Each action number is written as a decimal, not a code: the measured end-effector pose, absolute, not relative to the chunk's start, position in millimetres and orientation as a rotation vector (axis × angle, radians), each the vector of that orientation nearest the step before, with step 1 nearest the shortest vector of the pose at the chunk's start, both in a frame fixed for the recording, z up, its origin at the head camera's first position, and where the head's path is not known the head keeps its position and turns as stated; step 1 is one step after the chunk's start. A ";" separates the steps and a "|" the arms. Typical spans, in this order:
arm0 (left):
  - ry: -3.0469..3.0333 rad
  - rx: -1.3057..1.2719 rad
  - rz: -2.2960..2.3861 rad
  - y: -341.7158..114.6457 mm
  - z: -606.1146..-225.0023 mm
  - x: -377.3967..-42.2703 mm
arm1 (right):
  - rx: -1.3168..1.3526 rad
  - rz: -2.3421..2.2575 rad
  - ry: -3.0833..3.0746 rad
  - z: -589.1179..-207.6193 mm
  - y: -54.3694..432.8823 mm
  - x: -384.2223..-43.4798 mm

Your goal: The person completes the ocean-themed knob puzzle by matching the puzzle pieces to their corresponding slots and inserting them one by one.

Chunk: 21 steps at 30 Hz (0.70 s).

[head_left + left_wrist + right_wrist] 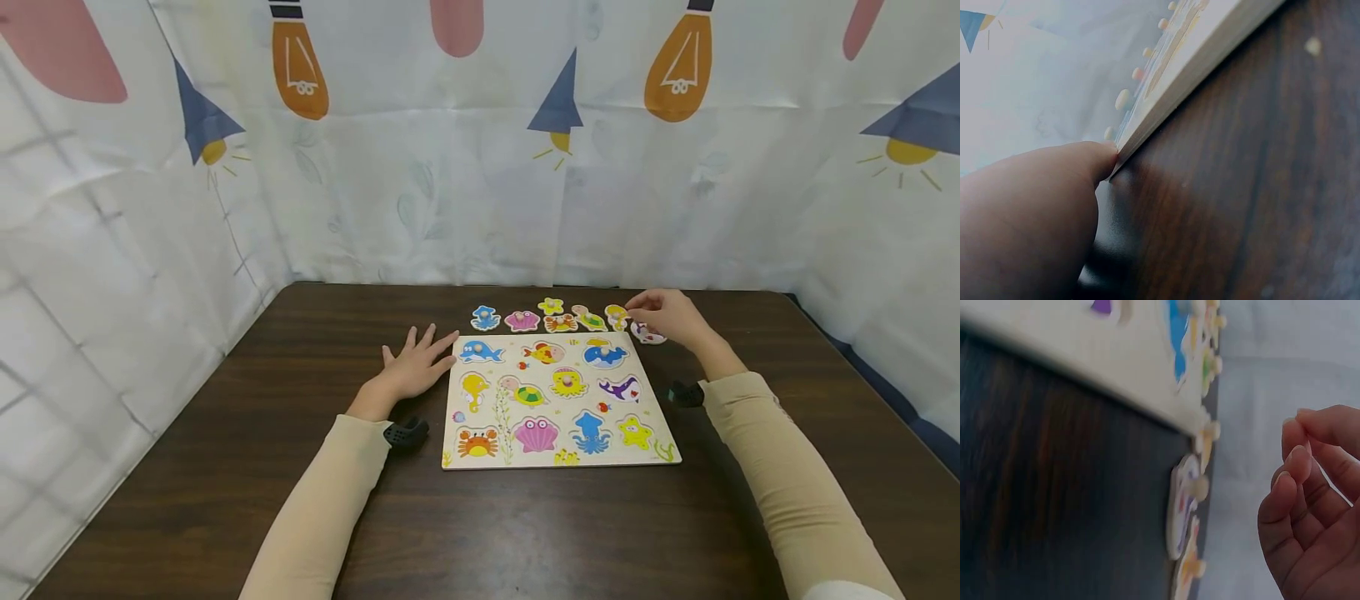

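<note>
A wooden sea-animal puzzle board [491, 412] lies on the table. My left hand [408, 371] has its fingers spread, with fingertips against the board's upper left edge. My right hand [667, 315] hovers beyond the board's far right corner, over loose puzzle pieces. In the right wrist view the right hand's fingers [1282, 500] are loosely bent, with nothing visible between them. Nearest to it are a purple-and-white piece [647, 333] and a yellow seahorse piece [617, 316]. A blue whale piece [604, 355], a fish piece [546, 353] and a yellow octopus piece [568, 382] sit in the board.
Along the board's far edge lie a blue squid piece [485, 318], a pink shell piece [522, 322], a yellow star piece [551, 306], a crab piece [560, 323] and a turtle piece [588, 318]. A patterned curtain [480, 200] hangs behind the dark table [570, 533].
</note>
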<state>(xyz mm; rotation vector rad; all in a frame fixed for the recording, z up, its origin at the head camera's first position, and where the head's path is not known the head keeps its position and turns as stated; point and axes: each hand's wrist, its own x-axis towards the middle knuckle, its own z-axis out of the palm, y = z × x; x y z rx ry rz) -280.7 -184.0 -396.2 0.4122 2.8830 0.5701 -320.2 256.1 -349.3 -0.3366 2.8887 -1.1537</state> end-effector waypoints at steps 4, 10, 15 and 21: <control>2.886 0.416 0.568 -182.9 -394.2 -280.5 | -0.272 -1.116 2.915 -358.5 268.9 -324.2; 2.885 0.412 0.566 -183.1 -394.9 -280.7 | -0.202 -0.979 2.914 -366.6 278.7 -327.2; 2.888 0.412 0.569 -184.0 -396.9 -281.2 | -0.162 -0.938 2.881 -369.5 283.7 -328.4; 2.890 0.414 0.568 -184.2 -398.2 -281.2 | -0.167 -0.946 2.858 -371.8 287.8 -332.1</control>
